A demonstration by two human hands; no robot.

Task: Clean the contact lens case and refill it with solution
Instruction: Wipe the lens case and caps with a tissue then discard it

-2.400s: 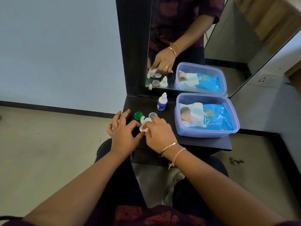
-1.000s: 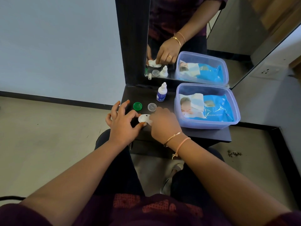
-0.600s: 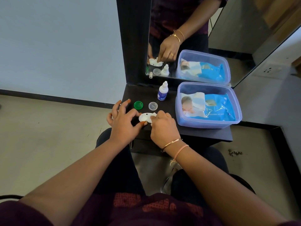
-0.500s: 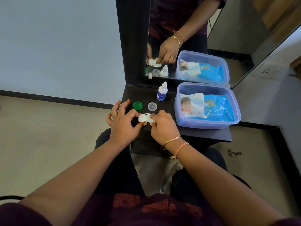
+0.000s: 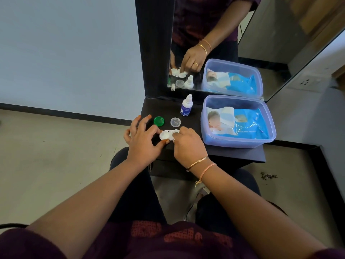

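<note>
A white contact lens case point(image 5: 166, 135) lies flat near the front edge of a small dark worktop point(image 5: 233, 155), its long axis running left to right across the person's front. The left hand point(image 5: 142, 140) steadies the case's left end, thumb and forefinger closed on it, the other fingers fanned upward. The right hand point(image 5: 188, 144) covers the right end, its fingers point(image 5: 183, 130) curled tight around a scrap of white tissue point(image 5: 175, 134) pressed to that well; the well itself is hidden. Just behind the case sit a green cap point(image 5: 158, 121) and a clear cap point(image 5: 175, 122), both detached, with a small white solution bottle point(image 5: 186, 106) upright farther back by the mirror point(image 5: 214, 43). A lavender tub point(image 5: 239, 142) holding a blue wipes pack point(image 5: 248, 124) stands at right. The bottle's label is too small to read.
</note>
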